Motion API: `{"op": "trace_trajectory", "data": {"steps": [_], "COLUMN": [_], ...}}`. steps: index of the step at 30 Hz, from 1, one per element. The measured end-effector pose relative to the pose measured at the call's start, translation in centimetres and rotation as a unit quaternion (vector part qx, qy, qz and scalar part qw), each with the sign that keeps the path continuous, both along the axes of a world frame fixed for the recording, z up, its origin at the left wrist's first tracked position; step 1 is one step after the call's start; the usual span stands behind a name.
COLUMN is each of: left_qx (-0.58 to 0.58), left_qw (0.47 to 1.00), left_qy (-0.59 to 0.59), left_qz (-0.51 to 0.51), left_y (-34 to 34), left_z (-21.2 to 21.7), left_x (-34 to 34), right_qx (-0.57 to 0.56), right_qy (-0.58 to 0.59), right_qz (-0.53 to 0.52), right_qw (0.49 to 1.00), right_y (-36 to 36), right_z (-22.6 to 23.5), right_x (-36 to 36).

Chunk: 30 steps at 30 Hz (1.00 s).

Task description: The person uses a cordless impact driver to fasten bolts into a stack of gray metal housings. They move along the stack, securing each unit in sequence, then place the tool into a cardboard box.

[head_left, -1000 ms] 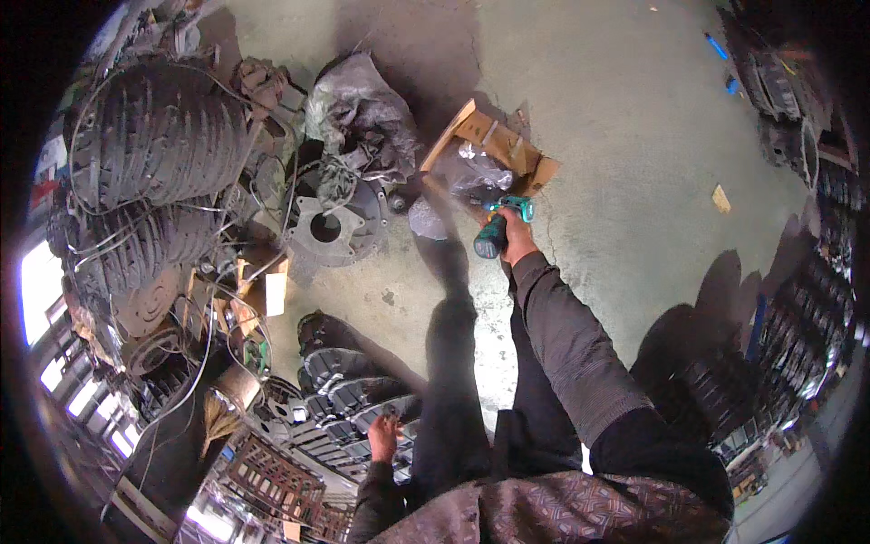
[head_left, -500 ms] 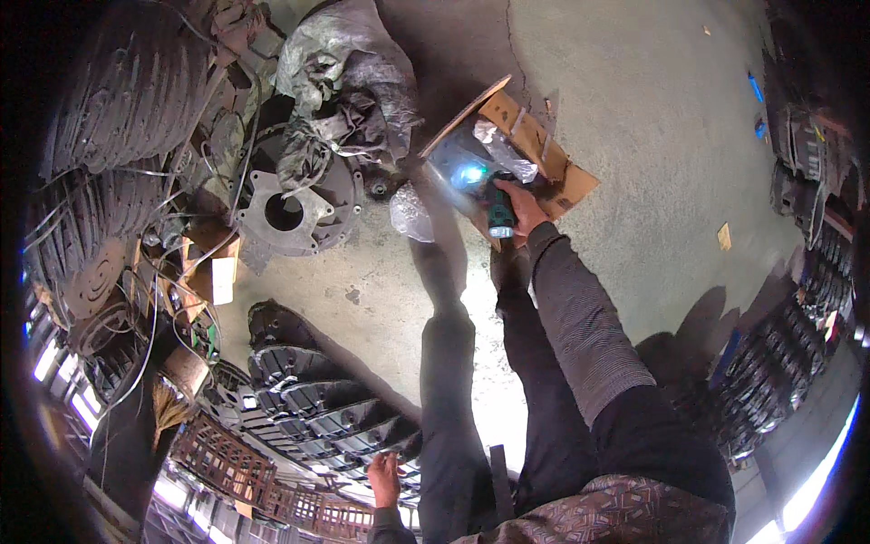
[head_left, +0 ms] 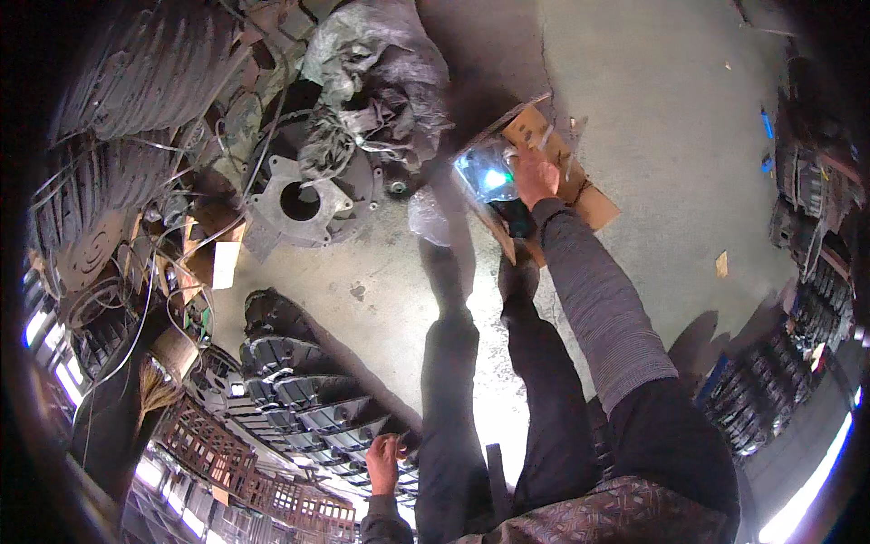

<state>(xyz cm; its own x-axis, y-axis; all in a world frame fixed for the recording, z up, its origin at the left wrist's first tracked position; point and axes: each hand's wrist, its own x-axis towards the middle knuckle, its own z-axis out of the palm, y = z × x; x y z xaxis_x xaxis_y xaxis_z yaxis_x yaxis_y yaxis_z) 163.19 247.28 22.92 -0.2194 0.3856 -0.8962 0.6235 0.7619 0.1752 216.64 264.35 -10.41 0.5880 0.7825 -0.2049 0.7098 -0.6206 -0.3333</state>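
My right hand (head_left: 536, 174) is inside an open cardboard box (head_left: 594, 207) on the floor. Its fingers are bent onto a crumpled clear plastic bag (head_left: 478, 163), and the fingertips are partly hidden. Just below that hand, a dark green cordless tool or lamp (head_left: 515, 219) lies in the box, out of my grasp. A bright light (head_left: 494, 179) shines beside my fingers. My left hand (head_left: 383, 462) hangs low with curled fingers, close to a row of black ribbed metal parts (head_left: 308, 385). A small dark thing may be at its fingertips, too small to name.
Left of the box are a grey sack (head_left: 381, 82), a round metal housing (head_left: 304, 201) and a loose plastic bag (head_left: 430, 218). Stacked curved metal parts (head_left: 136, 72) rise at the far left. More dark parts (head_left: 761, 385) line the right. A cardboard scrap (head_left: 721, 264) lies on the floor.
My right hand has let go of the green tool and moved up onto the plastic in the box. The view has shifted slightly. My left hand stays low near the black parts.
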Motion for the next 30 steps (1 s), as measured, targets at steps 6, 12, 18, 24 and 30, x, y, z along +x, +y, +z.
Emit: {"op": "trace_trajectory", "data": {"steps": [6, 12, 18, 24, 30], "left_qx": [0.027, 0.078, 0.260, 0.299, 0.319], "left_qw": [0.992, 0.992, 0.936, 0.905, 0.919], "left_qy": [-0.029, -0.051, -0.169, -0.127, -0.095], "left_qz": [0.120, 0.079, 0.166, 0.274, 0.210], "left_y": [-2.8, -4.6, -7.0, -17.2, -20.6], "left_z": [1.8, 3.6, 2.7, 2.6, 8.4], "left_x": [-1.2, 0.1, 2.8, 5.2, 9.1], "right_qx": [0.064, 0.000, 0.004, -0.013, -0.071], "right_qy": [0.397, 0.423, 0.418, 0.546, 0.609], "right_qz": [-0.208, -0.173, -0.117, -0.069, 0.083], "right_qw": [0.891, 0.890, 0.901, 0.835, 0.786], "right_y": [-4.8, -14.7, -17.0, -15.2, -13.9], "right_z": [8.8, 26.2, 36.6, 40.9, 46.2], "right_x": [1.3, 0.6, 1.8, 2.6, -0.6]}}
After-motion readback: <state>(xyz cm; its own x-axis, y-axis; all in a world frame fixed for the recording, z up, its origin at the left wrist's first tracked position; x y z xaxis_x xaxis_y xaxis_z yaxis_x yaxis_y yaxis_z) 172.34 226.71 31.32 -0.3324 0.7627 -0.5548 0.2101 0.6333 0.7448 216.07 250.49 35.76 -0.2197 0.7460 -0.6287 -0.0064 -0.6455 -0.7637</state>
